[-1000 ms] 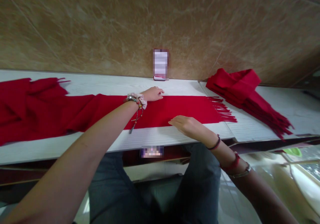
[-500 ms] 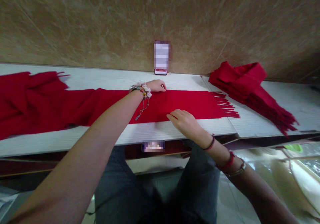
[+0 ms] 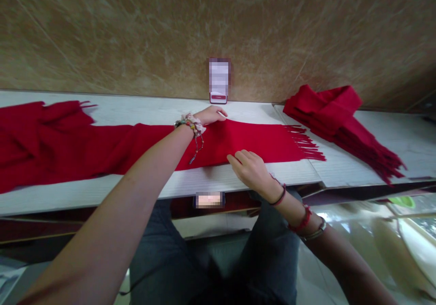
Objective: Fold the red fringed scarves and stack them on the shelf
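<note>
A long red scarf [image 3: 260,141] lies stretched along the white tabletop, with its fringed end to the right and a bunched part at the left. My left hand [image 3: 210,114] pinches its far edge, which is lifted slightly off the surface. At the near edge, my right hand [image 3: 248,168] has its thumb and fingers closed on the cloth. Between the two hands the fabric rises in a soft fold. Bracelets and a pale scrunchie are on my left wrist; bands circle my right wrist.
A second red scarf [image 3: 335,119], folded and fringed, lies on the table's right part. A phone [image 3: 218,80] leans upright against the brown marbled wall [image 3: 136,37]. Another phone-like screen [image 3: 209,199] sits under the table's near edge [image 3: 177,195], above my legs.
My left hand has risen a little with the far edge of the scarf, and the cloth between my hands has lifted into a fold. My right hand stays nearly in place.
</note>
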The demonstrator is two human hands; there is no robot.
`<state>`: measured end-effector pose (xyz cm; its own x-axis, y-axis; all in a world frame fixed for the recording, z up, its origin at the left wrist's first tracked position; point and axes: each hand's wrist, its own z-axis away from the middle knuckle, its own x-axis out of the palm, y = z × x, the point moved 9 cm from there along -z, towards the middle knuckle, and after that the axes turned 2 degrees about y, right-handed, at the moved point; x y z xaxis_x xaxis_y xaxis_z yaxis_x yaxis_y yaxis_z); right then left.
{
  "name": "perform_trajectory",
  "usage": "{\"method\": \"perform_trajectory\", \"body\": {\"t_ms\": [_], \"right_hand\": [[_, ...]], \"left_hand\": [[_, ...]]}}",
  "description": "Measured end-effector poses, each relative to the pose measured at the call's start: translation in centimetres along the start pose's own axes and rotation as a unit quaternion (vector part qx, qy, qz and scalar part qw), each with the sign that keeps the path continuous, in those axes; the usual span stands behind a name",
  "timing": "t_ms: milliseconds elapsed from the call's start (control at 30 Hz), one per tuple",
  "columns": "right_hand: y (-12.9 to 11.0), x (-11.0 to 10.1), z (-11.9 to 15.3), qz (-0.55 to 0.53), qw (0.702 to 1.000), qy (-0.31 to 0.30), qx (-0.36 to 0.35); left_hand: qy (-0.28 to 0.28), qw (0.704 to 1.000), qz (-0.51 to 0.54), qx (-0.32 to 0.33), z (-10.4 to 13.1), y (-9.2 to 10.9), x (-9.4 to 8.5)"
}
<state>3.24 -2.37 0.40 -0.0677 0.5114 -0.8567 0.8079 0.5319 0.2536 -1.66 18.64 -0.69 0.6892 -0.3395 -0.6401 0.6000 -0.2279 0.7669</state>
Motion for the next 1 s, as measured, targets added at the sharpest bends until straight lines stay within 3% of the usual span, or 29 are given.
{"method": "perform_trajectory", "body": {"t_ms": [300,667,1000], "right_hand": [[0.3,1.0,0.0,-0.022,0.997,-0.065,0.033],[1.2,0.3,-0.2,-0.038,0.996,-0.05,0.058],[1.0,0.2,-0.3,-0.047,0.995,-0.059,0.062]], "left_hand": [[0.012,0.998,0.054,-0.012,0.3,0.3,0.3],[0.05,0.996,0.067,0.033,0.2,1.8,-0.7],[0.068,0.993,0.1,0.019,0.8,1.2,-1.0]]}}
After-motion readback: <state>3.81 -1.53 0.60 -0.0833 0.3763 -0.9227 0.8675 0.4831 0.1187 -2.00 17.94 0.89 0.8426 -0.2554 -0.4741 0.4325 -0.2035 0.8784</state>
